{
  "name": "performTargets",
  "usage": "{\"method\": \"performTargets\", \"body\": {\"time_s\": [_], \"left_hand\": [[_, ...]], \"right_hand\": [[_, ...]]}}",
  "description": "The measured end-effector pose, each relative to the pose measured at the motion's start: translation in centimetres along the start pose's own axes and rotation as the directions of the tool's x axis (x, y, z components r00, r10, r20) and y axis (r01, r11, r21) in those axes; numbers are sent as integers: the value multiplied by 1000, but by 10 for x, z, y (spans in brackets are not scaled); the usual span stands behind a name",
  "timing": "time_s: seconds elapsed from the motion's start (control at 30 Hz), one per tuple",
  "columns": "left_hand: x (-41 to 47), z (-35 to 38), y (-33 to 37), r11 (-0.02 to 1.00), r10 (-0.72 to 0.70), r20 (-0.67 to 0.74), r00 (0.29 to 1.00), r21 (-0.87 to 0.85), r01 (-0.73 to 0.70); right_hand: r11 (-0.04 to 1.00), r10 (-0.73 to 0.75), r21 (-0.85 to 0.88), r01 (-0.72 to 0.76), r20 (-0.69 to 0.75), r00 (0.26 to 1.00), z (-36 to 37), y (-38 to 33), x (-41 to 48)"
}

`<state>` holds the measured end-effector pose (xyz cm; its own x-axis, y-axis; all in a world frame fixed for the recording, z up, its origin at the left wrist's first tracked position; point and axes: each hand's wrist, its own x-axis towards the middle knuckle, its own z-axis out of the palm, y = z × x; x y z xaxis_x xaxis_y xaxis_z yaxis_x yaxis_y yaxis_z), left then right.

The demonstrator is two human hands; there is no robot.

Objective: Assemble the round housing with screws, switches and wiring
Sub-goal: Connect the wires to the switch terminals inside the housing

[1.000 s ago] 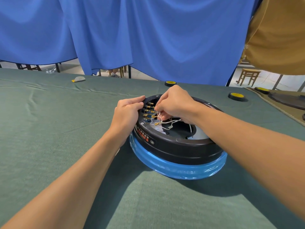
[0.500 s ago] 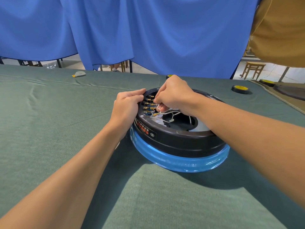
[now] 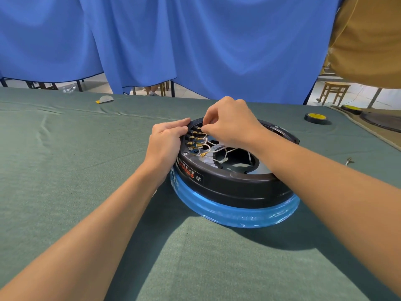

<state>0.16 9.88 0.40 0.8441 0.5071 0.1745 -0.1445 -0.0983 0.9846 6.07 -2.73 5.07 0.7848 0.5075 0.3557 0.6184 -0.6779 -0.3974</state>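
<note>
Round housing (image 3: 227, 183), black with a wide central opening, sat on the green-covered worktop (image 3: 65, 159) just ahead of the person, its lower band wrapped in blue film (image 3: 238, 213). The left hand (image 3: 167, 140) gripped the housing's near-left rim, fingers curled over the edge beside a row of brass terminals (image 3: 195, 139). The right hand (image 3: 230, 122) reached across from the other side, thumb and forefinger pinching the end of one of the white wires (image 3: 217, 152) at the topmost terminal; the remaining fingers were curled in. Other wires trailed loose into the opening, their brass ends near the lower terminals. A black-and-yellow tape roll (image 3: 316, 118) lay well apart on the far right of the worktop, and a blue curtain (image 3: 217, 40) hung behind.
</note>
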Motion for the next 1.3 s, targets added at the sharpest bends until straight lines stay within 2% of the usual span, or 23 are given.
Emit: {"method": "performTargets", "body": {"time_s": [0.07,0.2,0.5,0.8,0.9,1.13,1.3], "left_hand": [[0,0,0,1000,4,0,1000,7,-4],[0,-1,1,1000,12,-1,1000,16,-12],[-2,-5,5,1000,12,74,997,19,-13],[-3,-6,4,998,36,81,996,46,-39],[-3,-5,4,999,31,75,997,42,-34],[-2,-3,3,999,29,55,998,30,-30],[0,-3,1,999,32,50,998,41,-34]], "right_hand": [[997,-70,-21,70,17,997,-2,0,-5],[998,-53,-33,58,128,990,2,-2,-7],[998,-58,32,55,113,992,-3,-2,-7],[973,94,195,-125,163,982,-3,-1,-4],[969,116,200,-146,154,981,-2,0,-3],[993,-112,39,108,108,988,-3,0,-7],[978,-186,-78,194,104,977,0,-2,-5]]}}
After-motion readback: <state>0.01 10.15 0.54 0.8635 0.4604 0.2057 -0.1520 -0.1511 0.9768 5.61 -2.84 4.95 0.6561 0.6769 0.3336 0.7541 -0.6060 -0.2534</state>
